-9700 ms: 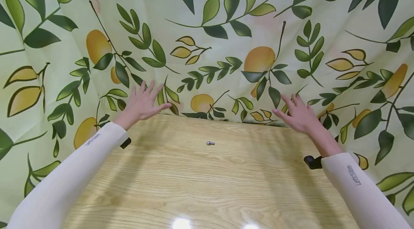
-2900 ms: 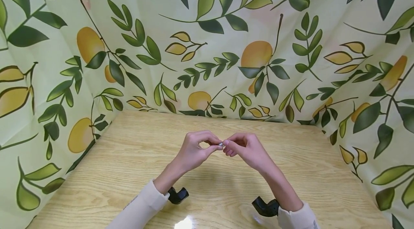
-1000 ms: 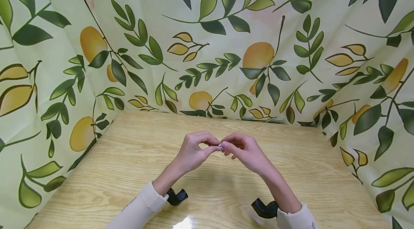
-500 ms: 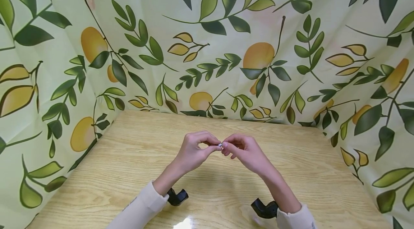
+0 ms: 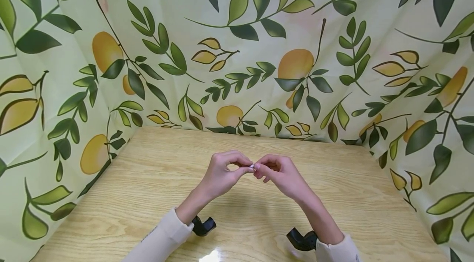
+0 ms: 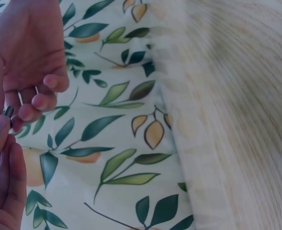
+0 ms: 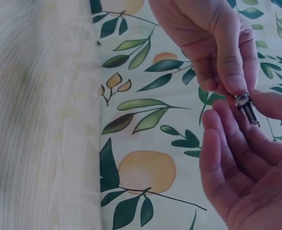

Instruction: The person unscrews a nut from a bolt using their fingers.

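A small silver bolt (image 5: 252,166) with a threaded shank is held between both hands, raised off the tabletop. The left hand (image 5: 221,175) pinches it by its head end with thumb and forefinger. Facing it, the right hand (image 5: 284,176) has its thumb and fingertips around the same bolt. In the right wrist view, the bolt's threads (image 7: 250,115) show near the right thumb (image 7: 275,105), while the left thumb (image 7: 234,79) presses at the head. Fingers hide part of the bolt in the left wrist view, where a dark end of the bolt (image 6: 9,111) sticks out.
Below the hands lies a light wood-grain table (image 5: 155,147). A cloth printed with leaves and fruit (image 5: 237,60) hangs at the back and both sides. Black wrist mounts (image 5: 203,226) stick out under both sleeves, close over the tabletop.
Earliest, the bolt lay on the table with both hands open above it; later, both hands hold it. Over the last second the right fingertips have shifted slightly around it; the left hand stays put.
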Tool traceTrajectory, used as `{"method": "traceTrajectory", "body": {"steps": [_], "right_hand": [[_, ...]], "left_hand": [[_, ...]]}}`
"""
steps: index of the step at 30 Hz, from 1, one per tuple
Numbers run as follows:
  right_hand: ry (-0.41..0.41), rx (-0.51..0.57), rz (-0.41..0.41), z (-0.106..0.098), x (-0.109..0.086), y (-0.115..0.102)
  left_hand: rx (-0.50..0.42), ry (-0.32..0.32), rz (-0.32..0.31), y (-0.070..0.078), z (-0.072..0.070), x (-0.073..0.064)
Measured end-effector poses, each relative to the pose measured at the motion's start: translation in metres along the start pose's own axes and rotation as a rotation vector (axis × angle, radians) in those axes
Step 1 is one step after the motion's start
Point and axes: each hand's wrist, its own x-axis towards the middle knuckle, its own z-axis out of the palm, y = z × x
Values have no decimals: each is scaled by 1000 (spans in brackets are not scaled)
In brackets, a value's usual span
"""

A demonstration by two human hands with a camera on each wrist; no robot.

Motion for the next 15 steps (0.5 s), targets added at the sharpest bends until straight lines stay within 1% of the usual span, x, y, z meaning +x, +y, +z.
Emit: {"method": "traceTrajectory", "body": {"steps": [5, 10, 15], "right_hand": [[32, 20, -22, 0, -1, -1], [42, -5, -27, 0, -2, 0], [86, -7, -49, 0, -3, 1]], "left_hand": [[-4, 4, 7, -1, 1, -1], [-2, 11, 5, -1, 2, -1], [4, 18, 2, 1, 2, -1]]}}
